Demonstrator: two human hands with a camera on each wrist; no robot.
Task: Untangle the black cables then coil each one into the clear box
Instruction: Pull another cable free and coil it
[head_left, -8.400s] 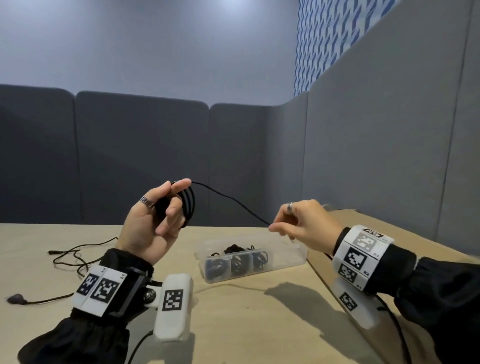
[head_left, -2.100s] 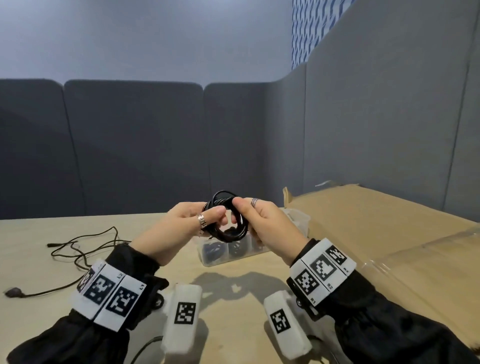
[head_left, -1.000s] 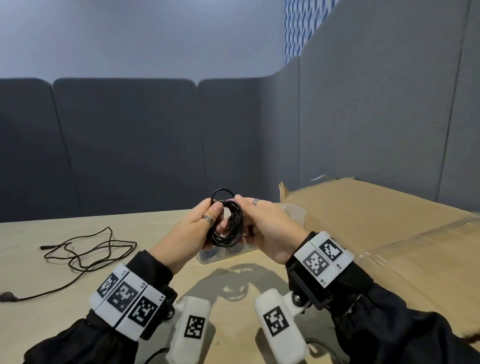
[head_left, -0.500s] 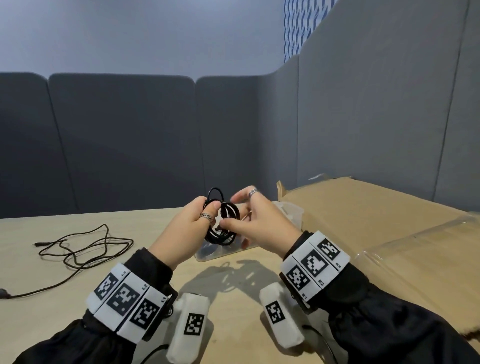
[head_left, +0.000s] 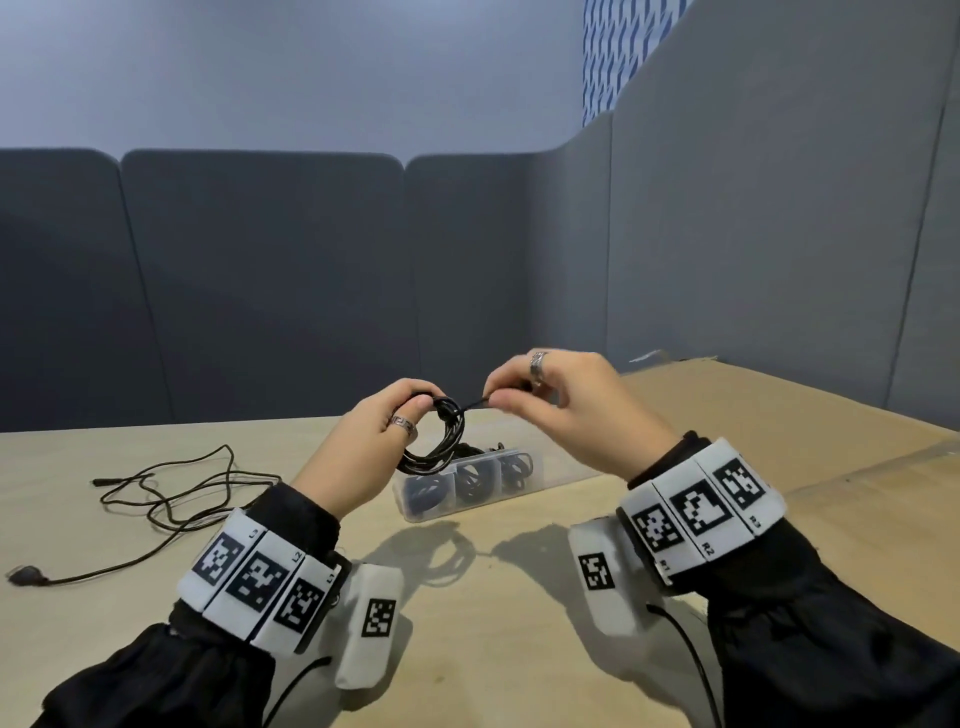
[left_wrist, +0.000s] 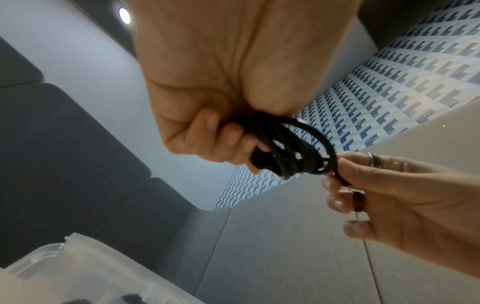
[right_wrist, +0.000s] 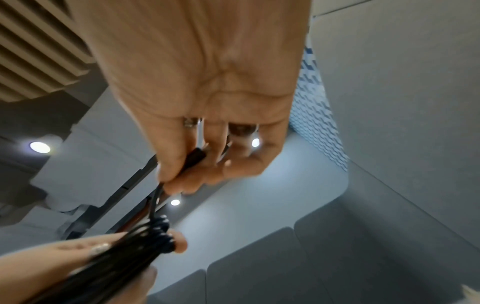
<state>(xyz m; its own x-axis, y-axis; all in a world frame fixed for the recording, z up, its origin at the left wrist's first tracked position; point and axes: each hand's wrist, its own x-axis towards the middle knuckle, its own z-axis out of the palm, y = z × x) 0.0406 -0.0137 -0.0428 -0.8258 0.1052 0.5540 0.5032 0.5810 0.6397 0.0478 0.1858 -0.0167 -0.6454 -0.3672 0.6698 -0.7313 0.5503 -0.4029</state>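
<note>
**Materials and finishes**

The coiled cable (head_left: 441, 441) is sheathed in smooth black rubbery plastic with a slight sheen. The box (head_left: 540, 475) is made of clear, faintly frosted plastic. The table (head_left: 130, 597) is faced in pale matt wood. The partition panels (head_left: 260, 291) are covered in matt grey felt-like cloth. The rings (head_left: 404, 423) are seen as shiny metal. The sleeves (head_left: 831, 649) are of black matt fabric.

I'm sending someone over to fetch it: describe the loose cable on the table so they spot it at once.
On the wooden table, look left of the clear box and the left hand. The loose black cable sprawls there in open loops, unlike the tight coiled cable held in the hands.
</note>
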